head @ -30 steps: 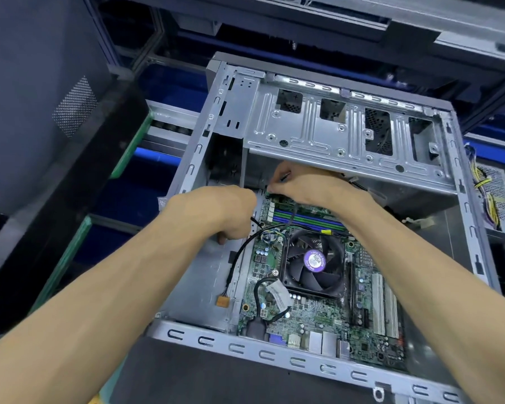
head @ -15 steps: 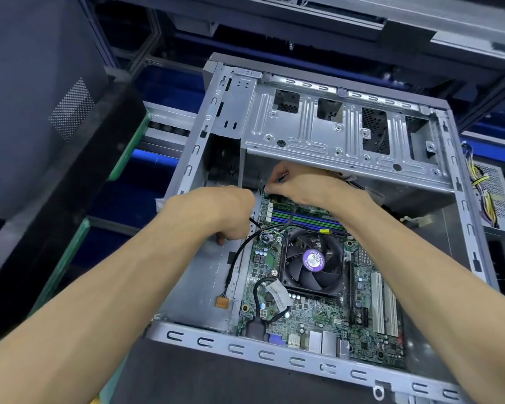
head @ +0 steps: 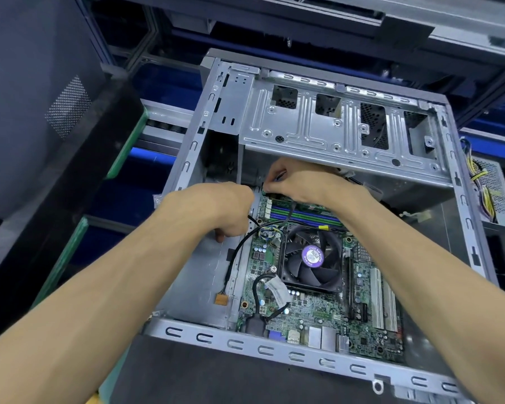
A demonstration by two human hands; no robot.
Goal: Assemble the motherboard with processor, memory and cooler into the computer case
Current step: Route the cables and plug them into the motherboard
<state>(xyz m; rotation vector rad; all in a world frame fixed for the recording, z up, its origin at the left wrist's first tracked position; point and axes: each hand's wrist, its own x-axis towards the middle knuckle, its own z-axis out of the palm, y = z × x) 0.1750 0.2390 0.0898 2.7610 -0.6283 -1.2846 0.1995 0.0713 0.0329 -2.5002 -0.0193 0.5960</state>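
head view: motherboard lies flat in the case, long axis running away from the person. right hand pinches something small and dark at its far-left corner; left hand, curled just beside, grip hidden, cannot tell.

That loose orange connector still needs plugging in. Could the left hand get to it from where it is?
Probably yes. The orange connector lies in the open on the bare case floor, beside the motherboard, with nothing over it; the left hand is just beyond it.
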